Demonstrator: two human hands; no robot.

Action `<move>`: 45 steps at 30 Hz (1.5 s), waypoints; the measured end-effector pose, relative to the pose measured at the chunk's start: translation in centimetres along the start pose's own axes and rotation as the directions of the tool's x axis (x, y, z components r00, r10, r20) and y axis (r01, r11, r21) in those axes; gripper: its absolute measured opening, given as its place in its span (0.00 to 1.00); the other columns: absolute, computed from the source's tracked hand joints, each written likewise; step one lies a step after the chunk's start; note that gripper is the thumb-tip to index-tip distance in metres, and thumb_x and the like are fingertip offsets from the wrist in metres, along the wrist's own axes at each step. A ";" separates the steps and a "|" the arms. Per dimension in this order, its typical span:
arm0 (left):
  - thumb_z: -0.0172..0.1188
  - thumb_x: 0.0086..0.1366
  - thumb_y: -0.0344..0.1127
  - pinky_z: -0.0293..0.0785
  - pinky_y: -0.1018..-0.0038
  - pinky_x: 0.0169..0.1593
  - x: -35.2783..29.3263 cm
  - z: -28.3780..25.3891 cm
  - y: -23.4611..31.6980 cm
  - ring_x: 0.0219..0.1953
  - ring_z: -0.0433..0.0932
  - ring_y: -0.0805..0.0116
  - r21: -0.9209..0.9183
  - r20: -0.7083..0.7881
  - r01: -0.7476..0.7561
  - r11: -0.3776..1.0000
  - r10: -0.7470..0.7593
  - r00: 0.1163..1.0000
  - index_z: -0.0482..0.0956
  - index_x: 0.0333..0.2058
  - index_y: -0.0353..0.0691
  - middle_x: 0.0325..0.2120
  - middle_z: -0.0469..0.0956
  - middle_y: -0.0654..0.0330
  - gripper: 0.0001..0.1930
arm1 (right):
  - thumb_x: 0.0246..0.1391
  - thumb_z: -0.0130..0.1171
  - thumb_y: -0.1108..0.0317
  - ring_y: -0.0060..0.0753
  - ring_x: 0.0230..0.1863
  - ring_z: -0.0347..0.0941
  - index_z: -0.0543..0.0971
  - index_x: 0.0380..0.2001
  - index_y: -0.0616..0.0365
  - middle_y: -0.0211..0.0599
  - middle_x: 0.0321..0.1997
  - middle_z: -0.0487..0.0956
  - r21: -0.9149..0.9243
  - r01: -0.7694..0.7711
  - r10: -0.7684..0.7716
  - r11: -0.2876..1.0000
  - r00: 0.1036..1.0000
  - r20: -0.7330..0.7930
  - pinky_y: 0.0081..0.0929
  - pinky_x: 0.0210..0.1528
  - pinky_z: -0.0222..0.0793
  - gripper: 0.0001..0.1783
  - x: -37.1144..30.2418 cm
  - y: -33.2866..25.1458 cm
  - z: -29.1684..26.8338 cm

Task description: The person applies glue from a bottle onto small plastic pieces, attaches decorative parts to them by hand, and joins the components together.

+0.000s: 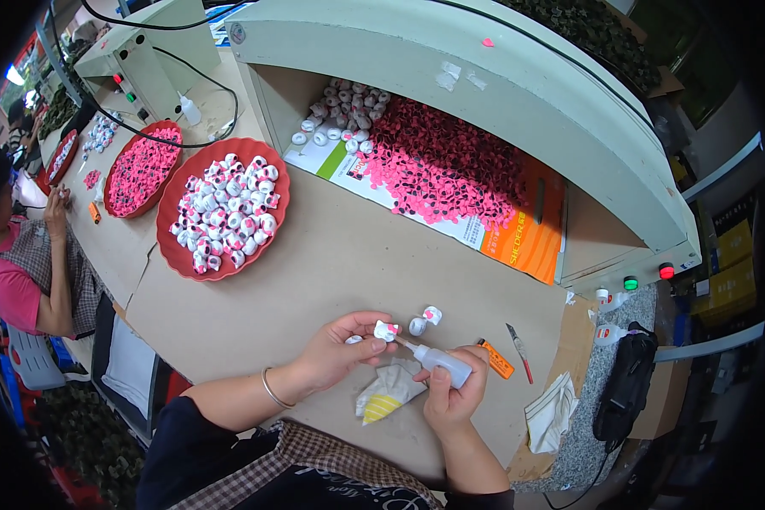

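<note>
Between the fingertips of my left hand [338, 347] is a small white figurine piece [386, 331] with pink and black details. Another white bit shows by the same fingers, partly covered. My right hand [456, 393] grips a translucent squeeze bottle [447, 365], tilted so that its thin nozzle meets or nearly meets the piece; I cannot tell which. Just beyond the hands, two similar white pieces [425, 320] lie on the brown tabletop [314, 280]. Under the bottle rests a crumpled white and yellow cloth [387, 395].
A red scalloped bowl [163, 223] of white pieces stands left, beside a bowl of pink parts [144, 170]. Pink parts [450, 166] heap under the pale green hood [450, 59]. At right lie an orange box [495, 359], a craft knife [519, 350] and a rag [551, 414]. Another person [25, 263] sits left.
</note>
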State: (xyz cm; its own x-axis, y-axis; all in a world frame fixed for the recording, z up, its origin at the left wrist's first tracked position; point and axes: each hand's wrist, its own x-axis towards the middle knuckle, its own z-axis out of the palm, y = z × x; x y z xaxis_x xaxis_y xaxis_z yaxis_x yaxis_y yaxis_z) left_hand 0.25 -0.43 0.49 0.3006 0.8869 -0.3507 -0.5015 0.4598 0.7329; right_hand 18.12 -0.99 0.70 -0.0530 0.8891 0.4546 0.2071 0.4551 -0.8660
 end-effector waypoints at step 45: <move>0.52 0.56 0.25 0.71 0.80 0.36 -0.2 -0.2 0.2 0.38 0.72 0.74 0.131 0.034 -0.080 0.988 0.076 0.997 0.67 0.47 0.40 0.37 0.72 0.62 0.18 | 0.46 0.46 0.81 0.29 0.34 0.73 0.63 0.32 0.61 0.33 0.32 0.67 0.253 -0.541 0.549 0.802 0.835 0.047 0.24 0.27 0.71 0.09 7.7 -0.5 -2.2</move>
State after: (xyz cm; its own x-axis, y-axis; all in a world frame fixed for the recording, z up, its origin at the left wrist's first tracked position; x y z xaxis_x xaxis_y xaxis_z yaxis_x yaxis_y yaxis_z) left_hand -0.07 -0.49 0.59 0.2891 0.9172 -0.2742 -0.4133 0.3779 0.8285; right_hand 19.75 5.54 5.04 0.0234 0.9941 -0.1056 -0.0521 -0.1043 -0.9932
